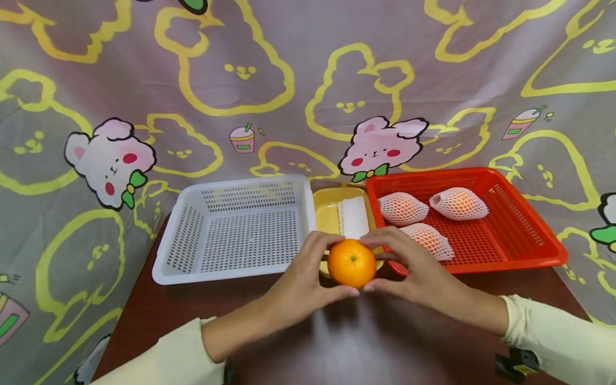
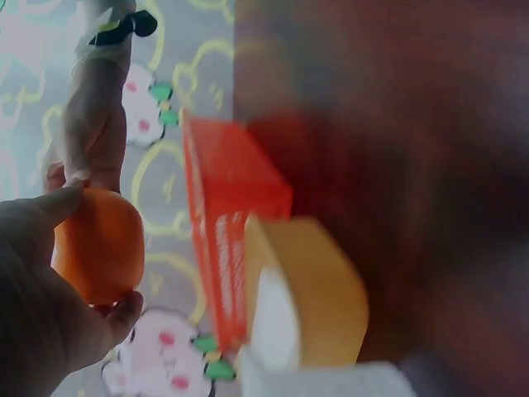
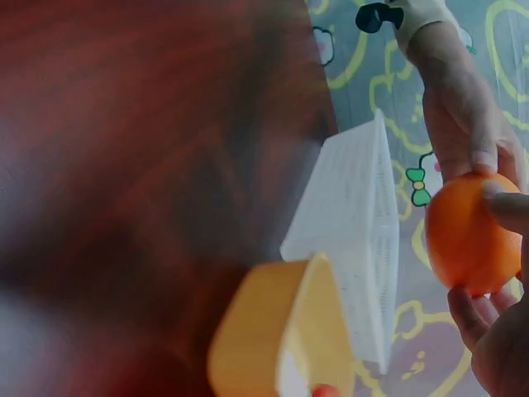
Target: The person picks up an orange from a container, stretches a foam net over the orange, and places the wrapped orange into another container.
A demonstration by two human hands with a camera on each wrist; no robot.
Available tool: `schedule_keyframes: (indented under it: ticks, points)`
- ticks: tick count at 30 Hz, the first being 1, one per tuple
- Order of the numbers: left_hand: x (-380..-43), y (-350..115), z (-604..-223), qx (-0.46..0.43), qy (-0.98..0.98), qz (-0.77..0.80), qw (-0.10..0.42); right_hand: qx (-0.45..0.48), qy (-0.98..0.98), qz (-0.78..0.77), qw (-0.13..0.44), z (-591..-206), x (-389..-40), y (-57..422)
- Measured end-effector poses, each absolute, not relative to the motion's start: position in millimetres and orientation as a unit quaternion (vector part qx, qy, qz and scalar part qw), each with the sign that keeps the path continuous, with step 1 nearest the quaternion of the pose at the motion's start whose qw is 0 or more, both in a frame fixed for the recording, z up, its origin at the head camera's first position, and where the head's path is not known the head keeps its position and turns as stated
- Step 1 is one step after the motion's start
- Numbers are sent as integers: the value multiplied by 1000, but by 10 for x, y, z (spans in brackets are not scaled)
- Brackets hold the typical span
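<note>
A bare orange [image 1: 352, 267], its green stem end facing the head camera, is held up between both hands in front of the yellow container. My left hand [image 1: 305, 278] grips its left side with curled fingers and thumb. From the other side my right hand [image 1: 416, 267] grips it too, the two thumbs almost meeting below the fruit. Both wrist views show the orange [image 2: 103, 248] well above the tabletop. White foam net sleeves [image 1: 353, 214] lie in the yellow container [image 1: 327, 196] just behind the hands, which partly hide that container.
On the left stands a white perforated basket [image 1: 250, 230] with nothing in it. A red basket [image 1: 510, 235] at the right holds three fruits in foam nets, one of them a netted fruit [image 1: 459, 204] at the back. All stand on a dark brown table [image 1: 192, 305] before a patterned cloth.
</note>
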State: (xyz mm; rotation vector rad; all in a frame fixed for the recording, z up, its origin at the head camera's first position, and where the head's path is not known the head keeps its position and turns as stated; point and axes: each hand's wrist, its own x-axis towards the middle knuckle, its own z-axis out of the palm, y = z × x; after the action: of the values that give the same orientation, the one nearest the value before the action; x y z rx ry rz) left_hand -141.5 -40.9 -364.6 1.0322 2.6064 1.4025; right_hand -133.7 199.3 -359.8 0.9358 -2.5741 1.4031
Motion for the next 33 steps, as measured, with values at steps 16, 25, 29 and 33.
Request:
schedule_keyframes:
  ticks: [16, 25, 29, 33]
  points:
    - [-898, -372, -4487, 337, 848, 408, -36, 333, -816, 472, 34, -4468, -851, 1953]
    - [-918, -322, -4759, 297, 863, 407, -20, 293, -851, 434, 44, -4724, -867, 1914]
    - [-974, -312, -4841, 298, 864, 405, -11, 278, -855, 435, 52, -4836, -903, 1890]
    - [-1012, -313, -4900, 289, 863, 415, 18, 263, -850, 455, 38, -4907, -930, 1881]
